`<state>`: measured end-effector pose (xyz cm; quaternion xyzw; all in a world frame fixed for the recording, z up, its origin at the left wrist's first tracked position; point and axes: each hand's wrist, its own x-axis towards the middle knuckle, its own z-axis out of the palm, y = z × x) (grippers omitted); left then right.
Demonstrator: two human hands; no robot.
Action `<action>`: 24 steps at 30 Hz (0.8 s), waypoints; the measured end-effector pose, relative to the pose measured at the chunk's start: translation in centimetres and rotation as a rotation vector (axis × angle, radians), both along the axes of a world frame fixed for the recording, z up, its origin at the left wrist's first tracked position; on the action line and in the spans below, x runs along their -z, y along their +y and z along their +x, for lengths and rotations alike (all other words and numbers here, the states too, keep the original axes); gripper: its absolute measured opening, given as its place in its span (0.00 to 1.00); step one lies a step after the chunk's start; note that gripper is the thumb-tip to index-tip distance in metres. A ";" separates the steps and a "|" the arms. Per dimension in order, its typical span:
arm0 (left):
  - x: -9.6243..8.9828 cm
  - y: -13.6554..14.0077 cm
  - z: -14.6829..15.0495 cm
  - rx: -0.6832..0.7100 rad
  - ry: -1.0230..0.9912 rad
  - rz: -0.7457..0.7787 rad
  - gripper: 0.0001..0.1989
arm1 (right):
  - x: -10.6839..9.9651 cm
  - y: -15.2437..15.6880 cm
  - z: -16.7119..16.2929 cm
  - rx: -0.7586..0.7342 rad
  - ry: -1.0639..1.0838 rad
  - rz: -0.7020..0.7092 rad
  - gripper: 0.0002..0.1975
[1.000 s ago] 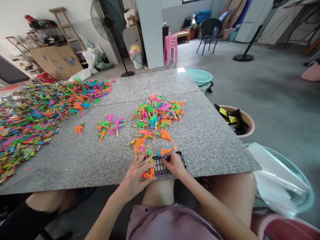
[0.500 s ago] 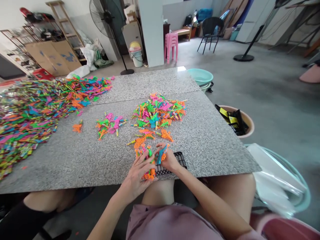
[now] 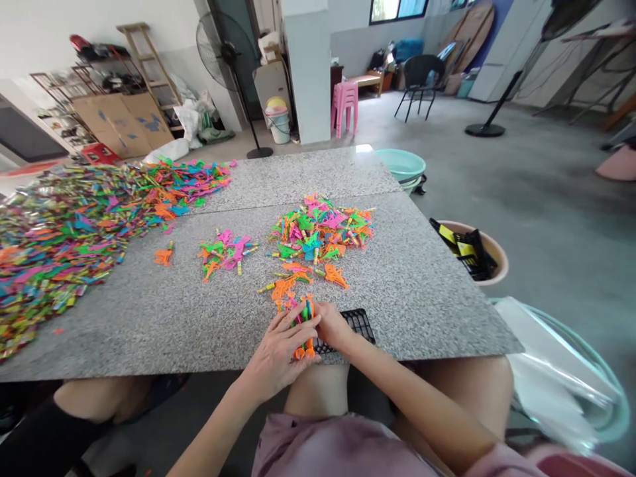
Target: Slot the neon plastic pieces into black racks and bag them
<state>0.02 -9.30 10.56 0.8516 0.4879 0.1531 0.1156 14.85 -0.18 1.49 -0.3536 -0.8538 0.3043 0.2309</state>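
My left hand (image 3: 281,344) is closed around a row of small bright plastic toys (image 3: 304,334) in orange, green and pink, standing at the left end of a black plastic grid rack (image 3: 360,323) near the table's front edge. Against the right side of that row, my right hand (image 3: 334,324) is closed, its fingertips on an orange and blue toy and partly hidden. Just beyond the hands lie loose orange toys (image 3: 335,275). Farther back is a mixed heap of the same toys (image 3: 318,232), some with little yellow-labelled tubes.
A smaller cluster of toys (image 3: 228,255) and a lone orange one (image 3: 163,256) lie to the left on the speckled stone table (image 3: 199,338). A large pile (image 3: 74,232) covers the far left. Beside the right edge, a basin (image 3: 499,262) holds black racks. Another person's leg (image 3: 94,401) shows at lower left.
My right hand has moved slightly left, bringing the blue and orange toy against the row under my left hand. My left hand stays around the row. The view has tilted up slightly.
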 end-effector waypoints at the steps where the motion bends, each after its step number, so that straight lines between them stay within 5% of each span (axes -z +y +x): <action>1: 0.0 0.0 0.0 -0.003 -0.004 0.000 0.16 | 0.2 0.0 0.0 -0.012 0.017 -0.007 0.08; 5: 0.2 -0.1 -0.2 -0.010 -0.011 -0.003 0.20 | -0.2 2.5 1.1 -0.186 0.049 -0.034 0.12; 11: 0.8 -0.1 -0.2 -0.017 -0.023 -0.019 0.17 | -3.4 9.1 1.3 0.224 -0.292 0.175 0.13; 17: 1.1 0.0 -0.4 -0.002 -0.061 -0.007 0.19 | -3.2 9.5 -1.3 0.202 -0.407 0.197 0.18; 20: 1.0 0.0 -0.2 -0.013 -0.066 -0.009 0.14 | -3.5 9.7 1.4 0.269 -0.225 0.110 0.18; 24: 0.9 0.0 -0.1 -0.019 -0.079 -0.004 0.12 | -3.3 9.9 8.5 0.437 0.405 -0.329 0.13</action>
